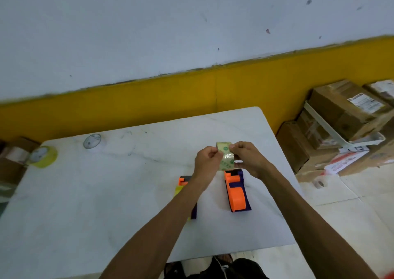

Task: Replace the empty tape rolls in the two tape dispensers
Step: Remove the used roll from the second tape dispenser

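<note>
At the far left edge of the table [106, 193] a yellow tape roll [43, 156] lies on its side, and a clear tape roll [92, 141] lies flat a little to its right; both are well apart from the hands. Nearer the middle, the yellow dispenser [183, 185] is mostly hidden under the left forearm, its long axis running near to far.

The left hand [207, 160] and right hand [248, 158] hold a new roll of clear tape [226, 158] up above the table, fingers of both pinching its sides, perhaps picking at the loose end. The roll stands on edge with its hole facing left and right. It looks light and stiff, slick on the outer wrap, so the flat sides or core are the safest hold.

Just beneath, the orange and purple dispenser [236, 191] lies near to far, cutter end apparently away.
</note>
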### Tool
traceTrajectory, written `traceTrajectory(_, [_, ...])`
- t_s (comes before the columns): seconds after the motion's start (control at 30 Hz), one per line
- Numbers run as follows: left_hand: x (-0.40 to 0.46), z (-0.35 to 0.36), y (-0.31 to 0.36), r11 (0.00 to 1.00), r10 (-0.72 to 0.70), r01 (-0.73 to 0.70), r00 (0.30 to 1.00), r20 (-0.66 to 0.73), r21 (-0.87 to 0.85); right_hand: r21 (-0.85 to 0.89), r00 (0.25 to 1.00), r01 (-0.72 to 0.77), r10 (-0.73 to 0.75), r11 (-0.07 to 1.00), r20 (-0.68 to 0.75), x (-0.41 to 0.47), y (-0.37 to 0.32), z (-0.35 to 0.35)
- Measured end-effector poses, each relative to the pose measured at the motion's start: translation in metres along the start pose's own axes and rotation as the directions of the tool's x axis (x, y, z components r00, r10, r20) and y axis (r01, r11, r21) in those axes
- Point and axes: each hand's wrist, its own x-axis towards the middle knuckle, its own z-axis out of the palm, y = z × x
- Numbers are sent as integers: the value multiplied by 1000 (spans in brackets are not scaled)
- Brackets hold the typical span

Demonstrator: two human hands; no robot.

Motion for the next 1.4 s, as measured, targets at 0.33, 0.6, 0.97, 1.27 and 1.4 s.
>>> traceTrajectory(0.33, [10, -134, 15, 999, -14, 2, 968, -250, -49, 2, 984, 106, -105, 994, 143, 33, -37, 139])
traceTrajectory(0.6, [29, -287, -21, 997, -70, 52, 929, -364, -58, -95, 973, 89, -66, 991, 222, 62, -31, 296])
traceTrajectory(0.97, [55, -492, -51, 994, -102, 85, 936, -336, -66, -141, 981, 73, -45, 987, 187, 88, -32, 500])
traceTrajectory(1.27, [78, -550, -69, 991, -135, 120, 920, -368, -63, -124, 984, 23, -1, 992, 176, 118, -21, 565])
traceTrajectory(1.4, [92, -566, -76, 991, -107, 128, 901, -420, 23, -72, 980, 10, 5, 997, 201, 142, -11, 580])
